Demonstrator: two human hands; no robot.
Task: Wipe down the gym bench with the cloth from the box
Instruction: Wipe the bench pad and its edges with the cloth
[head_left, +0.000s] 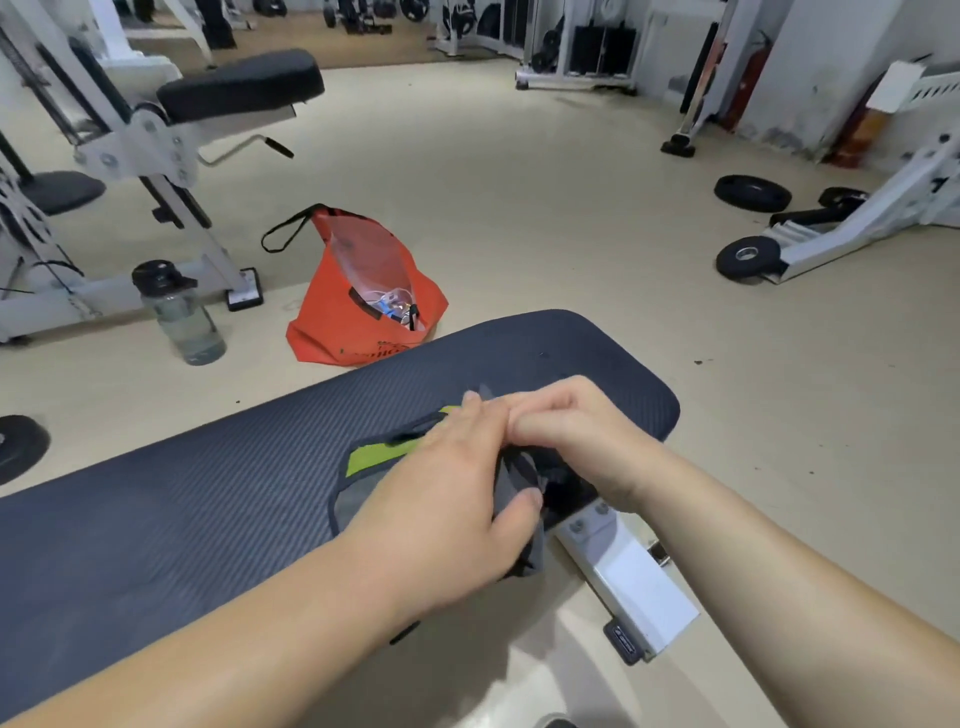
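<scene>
Both forearms reach in from the bottom edge and meet over the near end of the worktop (208, 499), a dark padded gym bench with a ribbed surface that runs from the lower left up to a rounded end at the right. Its white metal frame (631, 582) shows under that end, with a black foot cap on the pale floor (519, 208). On the pad lies the cloth (363, 488), grey with a lime-green patch and a dark edge; one part spreads flat on the pad and another part hangs bunched over the pad's near edge. The left hand (447, 499) lies on the cloth with its grip pressed together on the bunched part, thumb against the fabric. The right hand (566, 431) is curled just beside it, fingers touching the left hand's fingers, its grip pinching the cloth's upper edge, though motion blur hides exactly how. Beyond the worktop, on the floor, an orange bag (343, 322) stands open, touching the pad's far edge in this view. Left of it stands a clear bottle (182, 317) with a black cap, near a white machine (156, 145). Weight plates (752, 193) lie well apart at the right.
</scene>
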